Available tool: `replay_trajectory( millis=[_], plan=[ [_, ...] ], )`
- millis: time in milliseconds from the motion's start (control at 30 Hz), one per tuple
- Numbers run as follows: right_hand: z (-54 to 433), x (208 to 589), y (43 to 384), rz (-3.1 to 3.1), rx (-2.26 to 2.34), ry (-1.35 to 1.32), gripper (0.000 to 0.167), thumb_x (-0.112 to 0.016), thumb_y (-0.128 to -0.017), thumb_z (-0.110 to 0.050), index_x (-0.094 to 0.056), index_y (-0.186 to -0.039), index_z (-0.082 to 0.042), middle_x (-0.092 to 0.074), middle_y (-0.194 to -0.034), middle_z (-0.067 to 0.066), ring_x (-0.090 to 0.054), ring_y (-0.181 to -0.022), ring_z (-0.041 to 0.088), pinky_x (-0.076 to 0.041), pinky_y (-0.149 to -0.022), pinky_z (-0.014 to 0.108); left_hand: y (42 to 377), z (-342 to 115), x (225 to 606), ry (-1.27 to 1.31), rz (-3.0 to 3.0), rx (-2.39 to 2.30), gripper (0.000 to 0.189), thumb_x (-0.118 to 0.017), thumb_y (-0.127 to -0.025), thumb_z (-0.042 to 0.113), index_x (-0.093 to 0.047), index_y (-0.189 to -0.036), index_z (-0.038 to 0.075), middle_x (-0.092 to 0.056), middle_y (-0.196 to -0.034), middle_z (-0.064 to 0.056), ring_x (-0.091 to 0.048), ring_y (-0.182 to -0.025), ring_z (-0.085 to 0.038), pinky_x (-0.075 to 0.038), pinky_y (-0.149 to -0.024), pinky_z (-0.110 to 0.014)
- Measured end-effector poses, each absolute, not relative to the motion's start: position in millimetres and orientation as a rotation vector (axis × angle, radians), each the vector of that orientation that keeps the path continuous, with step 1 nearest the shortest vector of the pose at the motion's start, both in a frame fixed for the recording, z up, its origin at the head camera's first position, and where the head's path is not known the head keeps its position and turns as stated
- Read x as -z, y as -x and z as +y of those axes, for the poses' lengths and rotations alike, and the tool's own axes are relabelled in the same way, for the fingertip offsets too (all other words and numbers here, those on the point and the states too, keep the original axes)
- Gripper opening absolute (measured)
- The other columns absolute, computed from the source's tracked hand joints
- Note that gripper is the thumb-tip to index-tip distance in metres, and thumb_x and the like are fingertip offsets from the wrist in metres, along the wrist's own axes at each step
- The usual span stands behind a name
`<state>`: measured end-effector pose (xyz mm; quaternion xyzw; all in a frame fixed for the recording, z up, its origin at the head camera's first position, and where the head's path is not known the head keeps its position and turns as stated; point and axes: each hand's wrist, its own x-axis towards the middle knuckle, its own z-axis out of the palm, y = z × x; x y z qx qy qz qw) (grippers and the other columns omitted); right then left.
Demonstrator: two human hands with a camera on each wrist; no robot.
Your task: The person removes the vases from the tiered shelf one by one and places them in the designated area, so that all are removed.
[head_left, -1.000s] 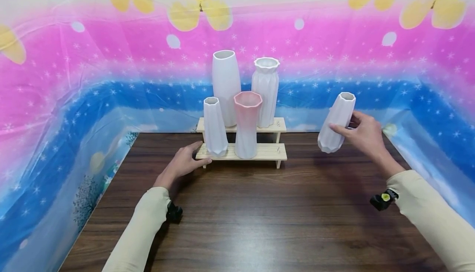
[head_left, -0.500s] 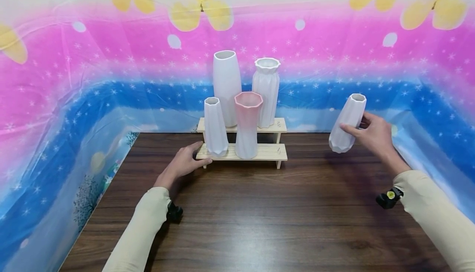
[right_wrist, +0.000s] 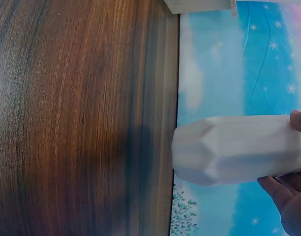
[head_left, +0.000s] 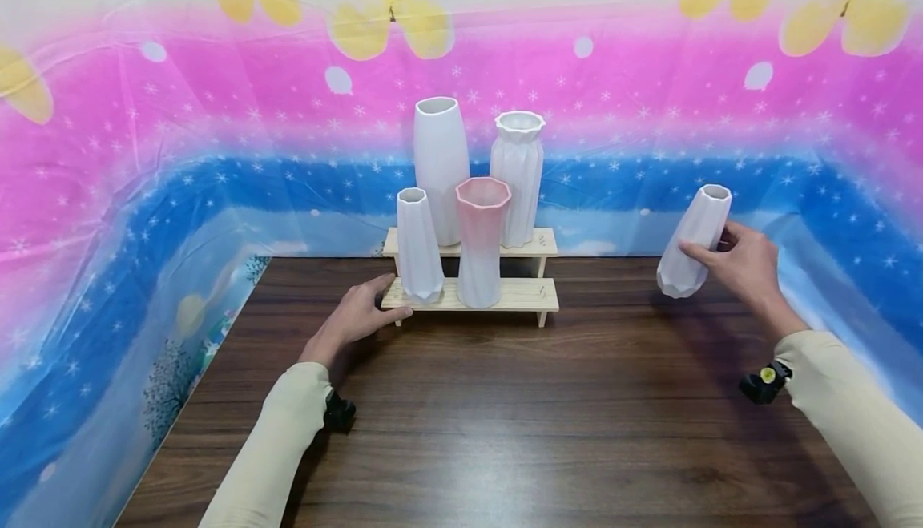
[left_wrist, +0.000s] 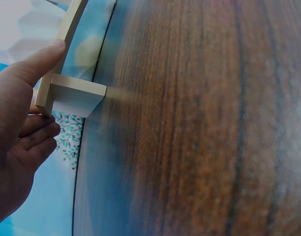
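My right hand (head_left: 751,268) grips a white faceted vase (head_left: 691,246) between thumb and fingers near its upper half. The vase leans with its mouth to the right, raised over the table's right side. In the right wrist view its faceted base (right_wrist: 195,152) points toward the tabletop. My left hand (head_left: 353,316) holds the left end of a two-step wooden stand (head_left: 530,294), thumb along the front edge and fingers behind the end. On the lower step stand a slim white vase (head_left: 418,251) and a pink-to-white vase (head_left: 479,247).
On the upper step are a tall white vase (head_left: 440,159) and a white vase with a scalloped rim (head_left: 517,179). The stand sits at the back of the dark wooden table (head_left: 476,416). A patterned cloth (head_left: 613,111) hangs behind and along both sides.
My right hand has carried the white vase to the right, away from the stand, and slightly lower. The left hand and the stand have stayed in place.
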<state>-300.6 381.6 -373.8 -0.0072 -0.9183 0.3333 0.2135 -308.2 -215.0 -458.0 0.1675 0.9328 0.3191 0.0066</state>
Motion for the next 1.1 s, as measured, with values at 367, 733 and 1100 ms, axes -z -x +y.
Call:
replay_trajectory(
  millis=[367,733,1100],
  plan=[
    [398.4,380.3,302.7,-2.560,-0.926,0.083,0.077,-0.081,-0.086,-0.051,-0.063,-0.131,0.009,-0.068,-0.118,0.033,-0.049,-0.073,-0.015,-0.042,-0.058,0.005,307.9,-214.9,458.6,-0.527,2.914,-1.007,0.092,-0.076,-0.092,0.046,-0.035,-0.157,-0.004,-0.040,-0.158,-0.025,-0.041,-0.144,-0.041,-0.038,-0.111,-0.058],
    [417.8,387.6,308.7,-2.580,-0.906,0.130,0.079,-0.077,-0.089,-0.051,-0.060,-0.134,0.011,-0.065,-0.123,0.034,-0.066,-0.108,0.048,-0.040,-0.056,0.003,307.7,-215.4,457.8,-0.517,2.917,-0.996,0.090,-0.076,-0.092,0.045,-0.036,-0.157,-0.003,-0.040,-0.158,-0.024,-0.041,-0.144,-0.040,-0.038,-0.112,-0.057],
    [438.0,395.5,321.5,-2.606,-0.911,0.128,0.081,-0.075,-0.091,-0.049,-0.054,-0.139,0.012,-0.061,-0.129,0.036,-0.063,-0.113,0.053,-0.059,-0.075,0.041,308.0,-216.4,459.3,-0.530,2.911,-1.016,0.091,-0.076,-0.091,0.047,-0.036,-0.157,-0.002,-0.040,-0.158,-0.024,-0.040,-0.144,-0.040,-0.038,-0.112,-0.058]
  ],
)
